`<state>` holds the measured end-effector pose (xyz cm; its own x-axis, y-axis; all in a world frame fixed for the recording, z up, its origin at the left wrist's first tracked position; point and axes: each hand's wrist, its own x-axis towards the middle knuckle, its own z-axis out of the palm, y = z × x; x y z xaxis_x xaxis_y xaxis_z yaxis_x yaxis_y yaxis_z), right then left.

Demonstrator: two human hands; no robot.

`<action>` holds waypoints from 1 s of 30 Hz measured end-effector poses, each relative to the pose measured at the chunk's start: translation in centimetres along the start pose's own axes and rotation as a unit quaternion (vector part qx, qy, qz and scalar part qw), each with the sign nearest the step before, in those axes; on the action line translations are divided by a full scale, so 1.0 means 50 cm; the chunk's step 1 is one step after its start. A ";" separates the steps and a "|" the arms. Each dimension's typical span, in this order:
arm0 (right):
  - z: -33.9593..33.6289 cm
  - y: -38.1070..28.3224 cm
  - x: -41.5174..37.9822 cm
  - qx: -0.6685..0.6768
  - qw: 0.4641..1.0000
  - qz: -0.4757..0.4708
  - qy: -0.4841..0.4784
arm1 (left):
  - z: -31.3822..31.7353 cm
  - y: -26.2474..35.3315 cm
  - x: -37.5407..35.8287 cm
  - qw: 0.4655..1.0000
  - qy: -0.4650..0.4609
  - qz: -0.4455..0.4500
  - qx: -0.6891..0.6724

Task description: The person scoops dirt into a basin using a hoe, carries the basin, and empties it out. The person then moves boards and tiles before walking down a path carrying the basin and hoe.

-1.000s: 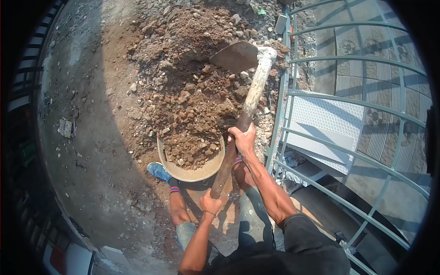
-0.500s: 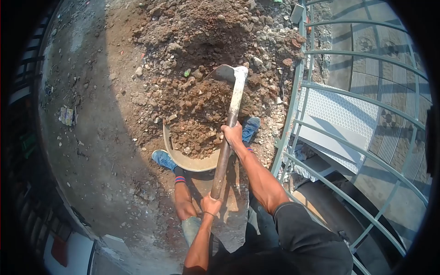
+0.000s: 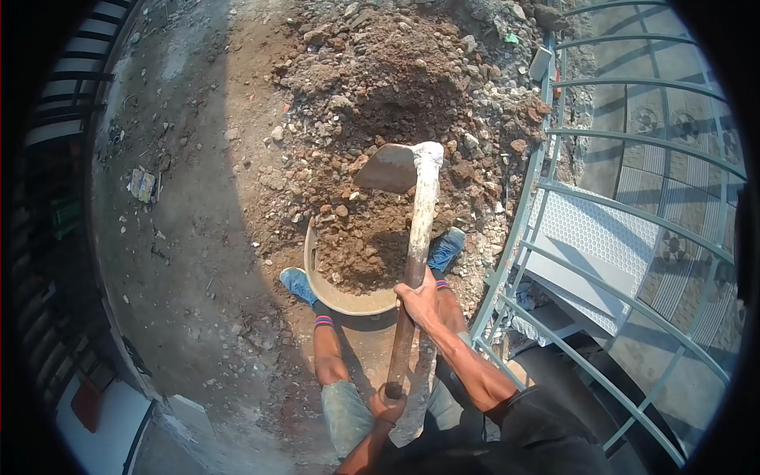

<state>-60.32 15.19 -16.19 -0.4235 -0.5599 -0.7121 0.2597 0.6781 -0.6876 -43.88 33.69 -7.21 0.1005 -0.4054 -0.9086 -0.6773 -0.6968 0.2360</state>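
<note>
I hold a hoe with both hands, its wooden handle (image 3: 415, 226) running from my legs toward the rubble. My left hand (image 3: 388, 405) is closed round the butt end, near my thigh. Farther up the handle, my right hand (image 3: 418, 299) is wrapped round the darker wood. The broad metal blade (image 3: 389, 169) hangs above the soil, pointing left from a whitish head. Between my feet sits a shallow tan basin (image 3: 348, 302) with a slot in its rim. Brown soil and small stones (image 3: 356, 257) lie in it, and the handle hides its right side.
Beyond the basin rises a heap of soil and stones (image 3: 380, 55). A green metal railing (image 3: 529, 198) runs along my right, with a white perforated panel (image 3: 590, 245) behind it. My blue shoes (image 3: 298, 285) flank the basin. Crumpled litter (image 3: 143, 185) lies on the left ground.
The hoe blade has lifted off the soil, showing more of its face. Both hands have come lower and nearer my body with the handle. The camera view has shifted slightly.
</note>
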 end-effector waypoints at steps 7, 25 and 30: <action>0.124 -0.379 0.270 0.091 0.967 -0.236 -0.018 | -0.136 0.323 0.412 0.937 0.189 0.274 -0.105; 0.125 0.092 0.135 -0.191 0.975 0.104 -0.053 | -0.014 0.023 0.051 0.987 -0.007 -0.060 -0.149; 0.062 0.137 -0.047 -0.267 0.957 0.092 -0.064 | 0.049 -0.075 -0.109 0.983 -0.025 -0.069 -0.170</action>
<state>-54.88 19.67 -19.65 -0.2949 -0.4380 -0.8492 -0.1750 0.8985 -0.4026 -43.65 39.97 -4.00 0.1322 -0.2690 -0.9540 -0.3767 -0.9039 0.2027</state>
